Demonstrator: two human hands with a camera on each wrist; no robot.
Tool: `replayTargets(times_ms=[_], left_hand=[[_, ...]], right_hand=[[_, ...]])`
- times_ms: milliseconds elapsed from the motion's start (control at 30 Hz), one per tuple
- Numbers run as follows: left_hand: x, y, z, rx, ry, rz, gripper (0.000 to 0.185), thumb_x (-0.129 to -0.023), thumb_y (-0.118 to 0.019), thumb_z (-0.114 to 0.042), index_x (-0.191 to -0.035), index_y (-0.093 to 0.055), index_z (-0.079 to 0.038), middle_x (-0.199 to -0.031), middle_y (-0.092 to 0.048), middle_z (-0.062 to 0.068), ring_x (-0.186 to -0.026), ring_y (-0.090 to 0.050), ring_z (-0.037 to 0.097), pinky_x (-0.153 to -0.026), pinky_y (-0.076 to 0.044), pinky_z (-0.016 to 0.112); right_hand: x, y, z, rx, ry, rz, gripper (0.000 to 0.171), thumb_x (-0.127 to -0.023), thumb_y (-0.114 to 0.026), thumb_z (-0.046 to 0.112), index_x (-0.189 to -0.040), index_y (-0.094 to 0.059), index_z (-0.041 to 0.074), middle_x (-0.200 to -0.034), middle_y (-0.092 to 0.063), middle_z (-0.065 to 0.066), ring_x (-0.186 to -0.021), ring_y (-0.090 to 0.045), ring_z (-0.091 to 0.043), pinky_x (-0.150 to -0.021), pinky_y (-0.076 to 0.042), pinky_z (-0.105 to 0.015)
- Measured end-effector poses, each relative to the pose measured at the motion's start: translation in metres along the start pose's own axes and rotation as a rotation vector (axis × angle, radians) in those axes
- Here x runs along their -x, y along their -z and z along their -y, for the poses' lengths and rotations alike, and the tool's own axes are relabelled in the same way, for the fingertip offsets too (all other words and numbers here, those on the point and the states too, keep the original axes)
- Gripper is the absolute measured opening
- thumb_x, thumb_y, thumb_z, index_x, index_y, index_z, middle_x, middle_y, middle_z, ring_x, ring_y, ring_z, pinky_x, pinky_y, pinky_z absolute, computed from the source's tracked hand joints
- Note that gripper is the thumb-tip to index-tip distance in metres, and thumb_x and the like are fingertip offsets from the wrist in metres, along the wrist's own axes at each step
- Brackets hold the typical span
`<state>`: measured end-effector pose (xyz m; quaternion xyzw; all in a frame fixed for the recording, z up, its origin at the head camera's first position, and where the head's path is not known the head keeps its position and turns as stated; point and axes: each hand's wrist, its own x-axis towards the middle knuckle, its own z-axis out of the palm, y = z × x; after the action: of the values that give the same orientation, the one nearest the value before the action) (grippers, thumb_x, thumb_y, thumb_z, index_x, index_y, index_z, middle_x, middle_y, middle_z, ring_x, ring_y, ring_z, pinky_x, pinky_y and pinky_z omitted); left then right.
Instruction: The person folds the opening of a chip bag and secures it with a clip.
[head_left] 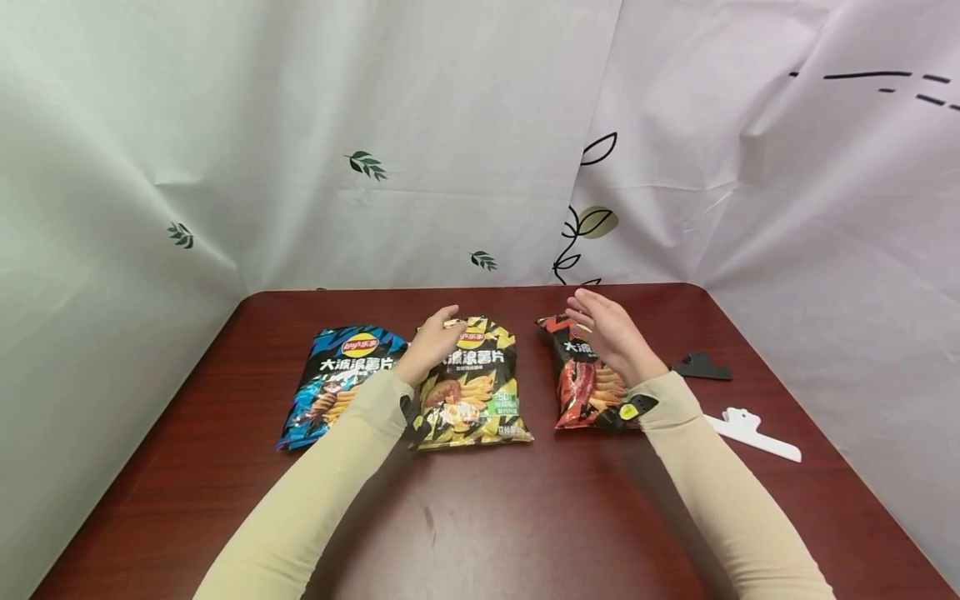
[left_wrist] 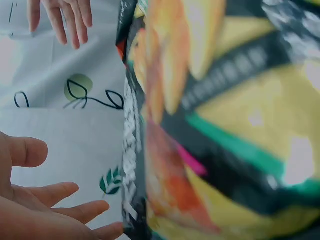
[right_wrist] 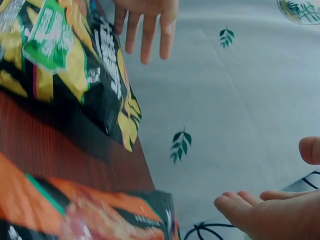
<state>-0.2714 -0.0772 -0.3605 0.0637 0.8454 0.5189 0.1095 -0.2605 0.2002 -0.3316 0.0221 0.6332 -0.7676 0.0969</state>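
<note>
My left hand (head_left: 433, 343) hovers over the upper left part of a yellow potato chip bag (head_left: 480, 404). Its fingers are extended and hold nothing. Over the red potato chip bag (head_left: 576, 387) hangs my right hand (head_left: 611, 333), fingers loosely straight, also holding nothing. To the left lies a blue potato chip bag (head_left: 341, 375), partly covered by the left forearm. In the left wrist view the yellow bag (left_wrist: 240, 130) fills the right side, apart from the left hand (left_wrist: 40, 200). The right wrist view has the right hand (right_wrist: 280, 212) beside the red bag (right_wrist: 110, 215).
A white bag clip (head_left: 757, 435) and a black bag clip (head_left: 701, 367) lie at the right of the dark red table (head_left: 480, 517), the white one partly behind the right sleeve. Pale printed curtains (head_left: 450, 125) hang around the table's back and sides.
</note>
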Motion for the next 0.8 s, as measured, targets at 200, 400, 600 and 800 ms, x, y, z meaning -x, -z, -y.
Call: replayTargets(times_ms=[200,400,600,800], left_hand=[[0.001,0.008,0.009,0.027,0.031,-0.022,0.059,-0.102,-0.042,-0.031,-0.155,-0.018,-0.015,-0.160,-0.017,0.011,-0.139,-0.033,0.035,-0.109,-0.032,0.054],[-0.001,0.015,0.018,0.049,0.070,-0.036,0.065,-0.102,-0.042,-0.029,-0.156,-0.010,-0.013,-0.161,-0.011,0.012,-0.147,-0.018,0.033,-0.114,-0.024,0.055],[-0.004,0.019,0.024,0.068,0.136,-0.053,0.072,-0.101,-0.044,-0.030,-0.156,0.001,-0.012,-0.162,-0.002,0.015,-0.149,-0.008,0.034,-0.116,-0.018,0.056],[-0.003,0.020,0.030,0.104,0.187,-0.036,0.079,-0.101,-0.042,-0.032,-0.154,0.015,-0.015,-0.162,0.008,0.014,-0.149,-0.003,0.034,-0.117,-0.015,0.055]], right_hand=[[-0.003,-0.011,-0.008,-0.027,-0.059,0.038,0.063,-0.104,-0.037,0.024,-0.155,-0.005,0.005,-0.159,-0.017,-0.018,-0.146,-0.021,-0.032,-0.119,-0.020,-0.044],[-0.005,-0.022,-0.018,-0.028,-0.077,0.066,0.063,-0.104,-0.038,0.023,-0.154,-0.005,0.005,-0.159,-0.013,-0.019,-0.147,-0.017,-0.033,-0.119,-0.016,-0.047],[-0.008,-0.033,-0.028,0.004,-0.102,0.094,0.064,-0.103,-0.039,0.023,-0.155,-0.006,0.005,-0.160,-0.010,-0.018,-0.148,-0.012,-0.034,-0.119,-0.015,-0.047],[-0.011,-0.043,-0.042,0.026,-0.148,0.112,0.065,-0.103,-0.040,0.024,-0.154,-0.006,0.004,-0.160,-0.009,-0.018,-0.148,-0.011,-0.035,-0.119,-0.015,-0.049]])
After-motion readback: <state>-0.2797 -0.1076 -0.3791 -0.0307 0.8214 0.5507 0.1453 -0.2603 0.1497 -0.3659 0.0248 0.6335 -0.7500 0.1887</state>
